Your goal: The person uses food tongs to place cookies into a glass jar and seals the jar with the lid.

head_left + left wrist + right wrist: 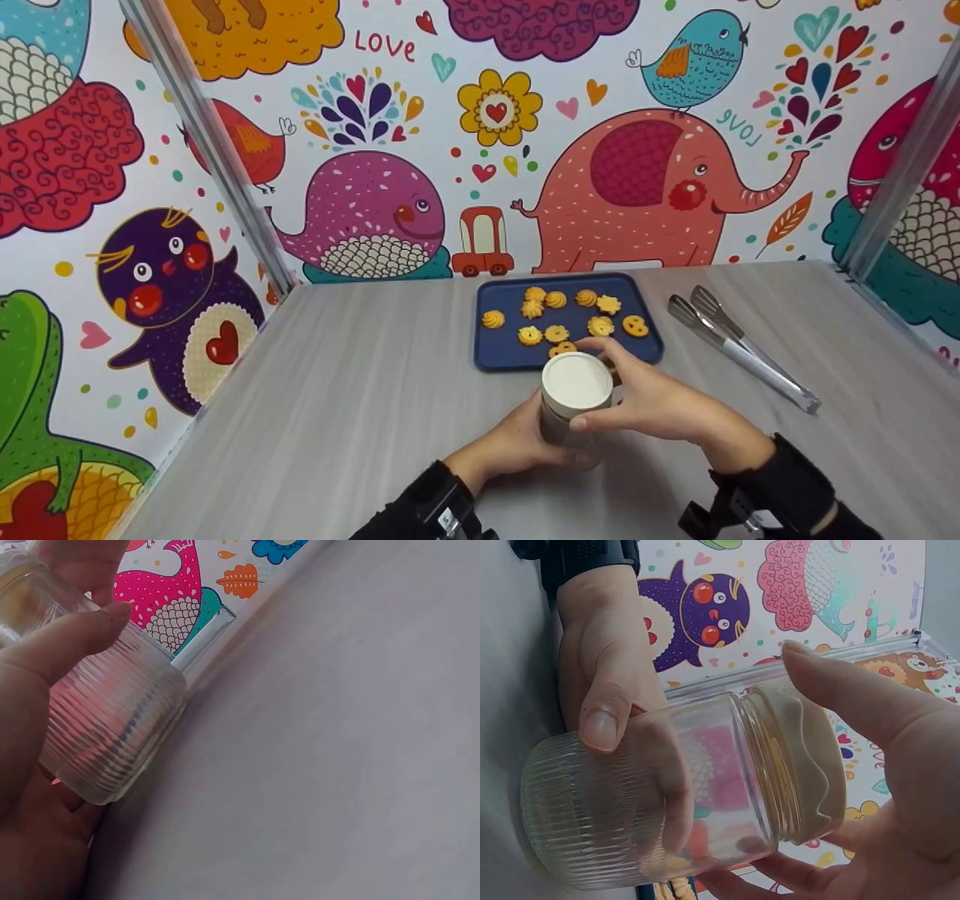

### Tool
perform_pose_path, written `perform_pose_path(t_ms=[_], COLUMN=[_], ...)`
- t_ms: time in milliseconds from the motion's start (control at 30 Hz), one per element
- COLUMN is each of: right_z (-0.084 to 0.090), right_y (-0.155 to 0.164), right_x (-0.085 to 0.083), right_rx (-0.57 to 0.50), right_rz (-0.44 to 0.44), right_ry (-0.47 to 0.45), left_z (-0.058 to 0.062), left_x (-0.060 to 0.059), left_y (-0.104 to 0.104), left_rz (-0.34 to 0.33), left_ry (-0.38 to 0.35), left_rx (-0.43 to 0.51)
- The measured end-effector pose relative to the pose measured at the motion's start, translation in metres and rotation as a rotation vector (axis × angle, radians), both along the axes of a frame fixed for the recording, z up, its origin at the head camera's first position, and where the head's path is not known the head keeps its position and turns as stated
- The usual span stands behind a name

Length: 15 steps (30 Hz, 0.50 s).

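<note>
A clear ribbed glass jar [720,780] with a cream, wavy-edged lid [577,381] stands upright in front of the tray. My left hand [517,439] grips the jar's body, its thumb along the ribbed side in the right wrist view. Around the lid curve the thumb and fingers of my right hand [652,394], with the thumb tip right at the lid's edge. Screw threads show below the lid, and no food shows inside the glass. The jar's base is close over the table in the left wrist view.
Behind the jar lies a blue tray [499,360] with several cookies [556,334] spread over it. Metal tongs [742,349] rest on the grey table [360,390] to the right. Walls with cartoon animals [630,195] border the table at the back and sides.
</note>
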State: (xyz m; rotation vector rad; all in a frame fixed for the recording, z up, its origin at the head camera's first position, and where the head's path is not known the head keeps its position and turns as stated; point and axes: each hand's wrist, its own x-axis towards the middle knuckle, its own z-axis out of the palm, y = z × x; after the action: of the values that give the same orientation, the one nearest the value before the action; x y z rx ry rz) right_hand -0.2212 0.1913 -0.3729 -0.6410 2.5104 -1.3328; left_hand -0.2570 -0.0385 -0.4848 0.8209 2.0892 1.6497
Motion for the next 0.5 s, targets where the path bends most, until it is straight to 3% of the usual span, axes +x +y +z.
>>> perform_pose_path(t_ms=[500], right_z=[-0.007], right_y=[-0.014], right_x=[0.007], right_rx=[0.025], right_rz=[-0.138], right_ry=[0.162], left_z=[0.0], left_x=[0.0], left_y=[0.002], left_rz=[0.015], left_ry=[-0.005], left_rx=[-0.019])
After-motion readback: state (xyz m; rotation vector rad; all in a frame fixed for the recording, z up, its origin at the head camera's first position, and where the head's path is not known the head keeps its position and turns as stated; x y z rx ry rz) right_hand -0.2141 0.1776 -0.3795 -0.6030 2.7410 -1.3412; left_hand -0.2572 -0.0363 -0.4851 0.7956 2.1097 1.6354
